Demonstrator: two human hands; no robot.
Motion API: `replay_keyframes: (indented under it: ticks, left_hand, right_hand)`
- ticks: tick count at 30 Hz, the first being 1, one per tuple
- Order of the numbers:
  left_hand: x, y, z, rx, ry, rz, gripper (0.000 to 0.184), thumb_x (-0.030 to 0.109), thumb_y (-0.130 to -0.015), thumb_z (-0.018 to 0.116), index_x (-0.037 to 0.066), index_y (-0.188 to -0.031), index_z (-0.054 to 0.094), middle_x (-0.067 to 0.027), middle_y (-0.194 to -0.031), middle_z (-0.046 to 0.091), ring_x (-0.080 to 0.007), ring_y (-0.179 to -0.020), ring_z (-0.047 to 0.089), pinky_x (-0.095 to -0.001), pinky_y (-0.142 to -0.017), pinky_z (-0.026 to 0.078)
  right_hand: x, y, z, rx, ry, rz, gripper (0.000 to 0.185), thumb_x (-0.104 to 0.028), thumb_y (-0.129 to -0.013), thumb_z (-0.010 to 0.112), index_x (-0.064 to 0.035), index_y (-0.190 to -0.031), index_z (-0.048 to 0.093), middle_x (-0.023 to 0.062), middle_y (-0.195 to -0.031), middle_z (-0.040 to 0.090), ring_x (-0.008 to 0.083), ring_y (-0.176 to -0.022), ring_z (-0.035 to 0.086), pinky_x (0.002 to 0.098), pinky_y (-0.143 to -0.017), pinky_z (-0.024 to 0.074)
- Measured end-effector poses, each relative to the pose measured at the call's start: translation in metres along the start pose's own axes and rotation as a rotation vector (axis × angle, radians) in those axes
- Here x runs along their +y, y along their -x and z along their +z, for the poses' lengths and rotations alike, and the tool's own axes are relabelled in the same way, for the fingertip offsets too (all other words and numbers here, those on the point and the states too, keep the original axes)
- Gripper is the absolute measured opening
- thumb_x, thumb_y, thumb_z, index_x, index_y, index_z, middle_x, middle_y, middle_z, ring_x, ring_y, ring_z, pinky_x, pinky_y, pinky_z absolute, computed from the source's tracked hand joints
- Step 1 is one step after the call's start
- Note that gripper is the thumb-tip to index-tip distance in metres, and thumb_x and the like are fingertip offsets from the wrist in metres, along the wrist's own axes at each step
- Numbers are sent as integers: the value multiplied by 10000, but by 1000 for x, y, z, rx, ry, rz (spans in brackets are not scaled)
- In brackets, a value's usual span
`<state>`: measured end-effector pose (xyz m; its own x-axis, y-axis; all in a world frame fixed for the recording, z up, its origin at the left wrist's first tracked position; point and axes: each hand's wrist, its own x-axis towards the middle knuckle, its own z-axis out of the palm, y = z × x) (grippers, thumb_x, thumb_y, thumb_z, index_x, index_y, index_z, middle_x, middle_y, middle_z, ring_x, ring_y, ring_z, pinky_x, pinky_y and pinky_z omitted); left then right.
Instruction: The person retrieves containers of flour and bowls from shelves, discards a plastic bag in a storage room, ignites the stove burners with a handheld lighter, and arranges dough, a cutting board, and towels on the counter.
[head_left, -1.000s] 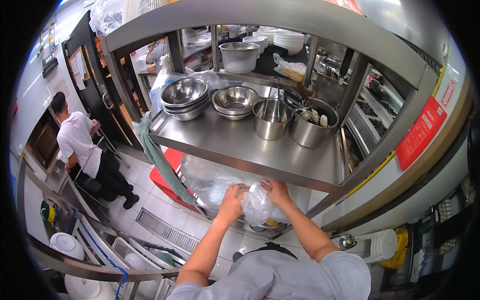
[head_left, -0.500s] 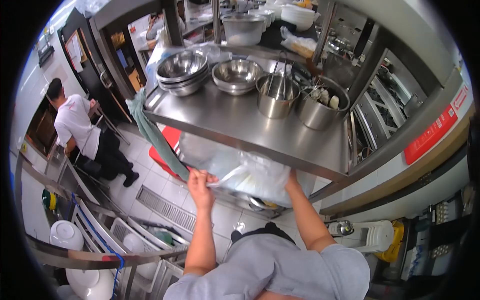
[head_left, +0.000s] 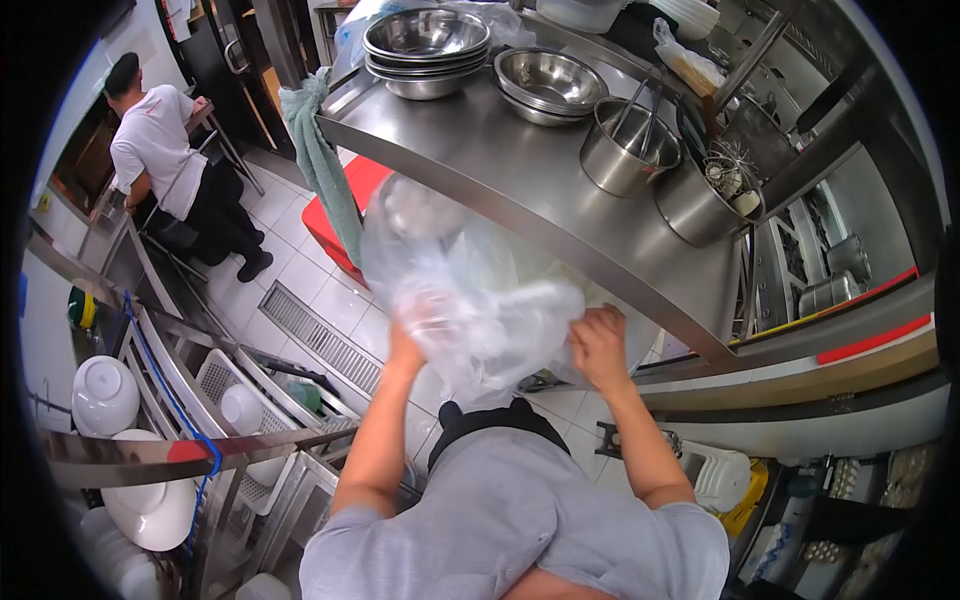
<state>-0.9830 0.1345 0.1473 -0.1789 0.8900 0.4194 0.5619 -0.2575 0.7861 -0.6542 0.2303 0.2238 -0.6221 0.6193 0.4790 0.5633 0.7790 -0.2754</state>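
Note:
A large clear plastic bag (head_left: 480, 335) hangs bunched in front of my body, below the edge of the steel shelf. On its left side my left hand (head_left: 408, 335) is closed on the plastic, its fingers partly veiled by the film and blurred. My right hand (head_left: 600, 345) has its fingers curled and pinched at the bag's right edge. Behind the bag, the lower level under the shelf shows only in part, with a pale rounded thing seen through the plastic.
The steel shelf (head_left: 480, 170) carries stacked metal bowls (head_left: 425, 50) and pots of utensils (head_left: 630, 150). A green cloth (head_left: 325, 170) hangs at its left corner by a red container (head_left: 335, 225). A dish rack (head_left: 240, 400) stands left. A person (head_left: 165, 150) stands farther off.
The plastic has been drawn out toward me and now bunches up higher between my hands. My right hand has come out from under the shelf. The view has shifted.

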Motion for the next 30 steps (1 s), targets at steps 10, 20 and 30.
replay_keyframes:
  ticks: [10,20,30]
  left_hand:
    - [-84,113,-83,785,956,-530,229,142,-960,541,32,-1158,571,-123,-1131,627,-298,-1031,616,-420,-898,499]
    - [-69,166,-103,1388,1032,-513,242,124,-968,532,24,-1189,535,-126,-1187,597,-295,-1060,596,-428,-904,496]
    - [100,103,-66,610,-481,350,190,26,-706,584,96,-881,612,-78,-918,588,-272,-827,562,-400,-795,448]
  right_hand:
    - [-33,30,-86,-503,112,246,151,-97,-867,649,-43,-1007,650,150,-911,654,375,-896,628,458,-800,491]
    - [-103,-17,-32,-636,-877,-28,212,-110,-887,667,-14,-1076,666,157,-991,688,347,-934,649,374,-817,524]
    - [-103,-40,-4,-555,-126,114,540,-206,-935,625,-57,-1422,447,255,-1299,526,439,-1171,522,472,-991,422]
